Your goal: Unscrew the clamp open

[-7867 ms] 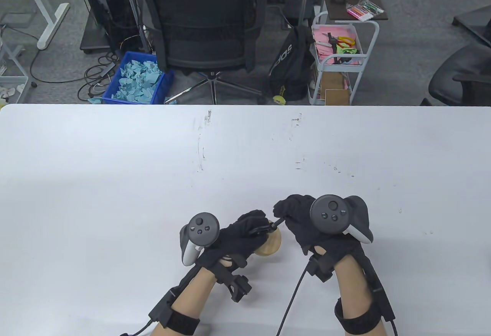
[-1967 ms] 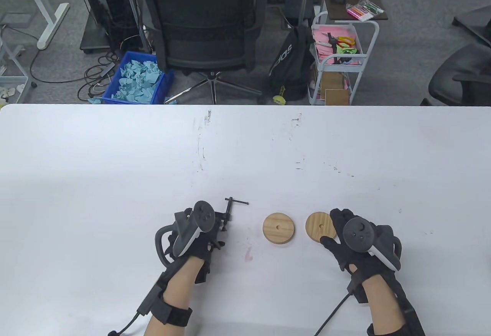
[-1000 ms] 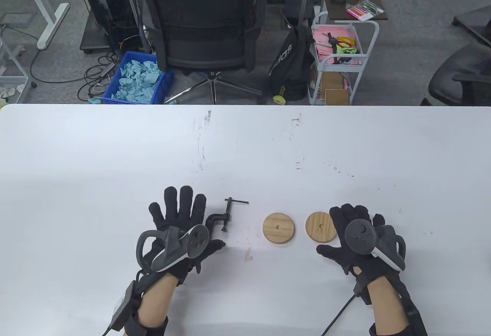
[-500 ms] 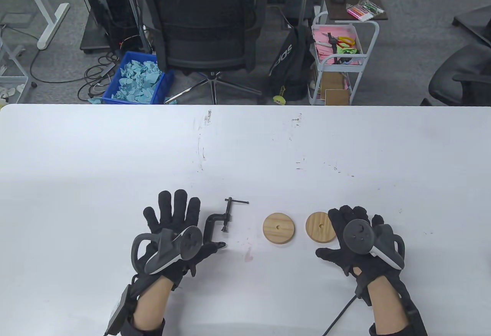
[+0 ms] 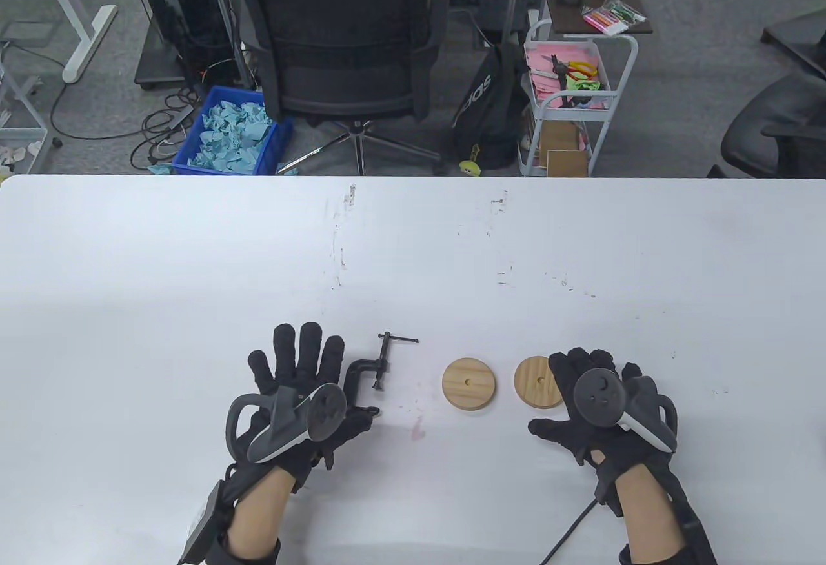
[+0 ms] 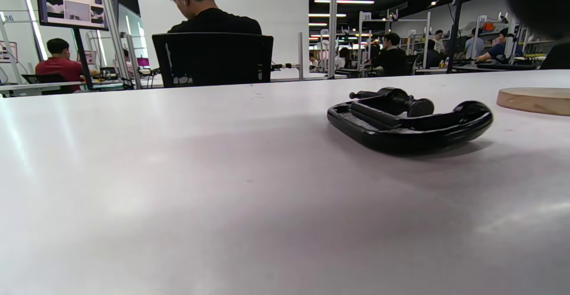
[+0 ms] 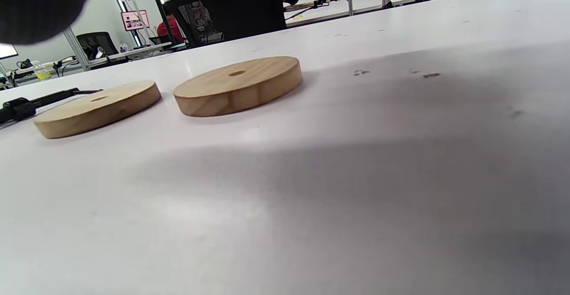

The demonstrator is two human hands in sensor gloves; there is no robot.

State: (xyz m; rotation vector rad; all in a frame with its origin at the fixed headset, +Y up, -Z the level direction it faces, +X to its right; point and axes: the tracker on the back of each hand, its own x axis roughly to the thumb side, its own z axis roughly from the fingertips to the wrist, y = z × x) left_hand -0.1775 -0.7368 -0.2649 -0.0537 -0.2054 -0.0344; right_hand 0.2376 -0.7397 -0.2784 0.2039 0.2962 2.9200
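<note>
A small black clamp [image 5: 371,375] lies flat on the white desk [image 5: 413,249], in the lower middle of the table view, its screw pointing toward the upper part of the frame with the crossbar handle at the far end. The screw is backed off, leaving a gap between its tip and the frame's other end, and nothing sits in that gap. In the left wrist view the clamp [image 6: 407,119] sits right of centre, lying on its side.

The left hand [image 5: 300,391] lies just to the left of the clamp, palm down with fingers spread wide, released and holding nothing; whether its thumb side touches the clamp frame I cannot tell. The right hand [image 5: 597,400] rests in the lower right of the table view, also released with fingers spread, its fingertips at the edge of the right wooden disc [image 5: 541,382].

A second wooden disc [image 5: 470,384] lies between that one and the clamp, apart from both. Each disc has a small hole in the centre. In the right wrist view the two discs [image 7: 238,85] [image 7: 98,108] lie side by side in the upper left.
</note>
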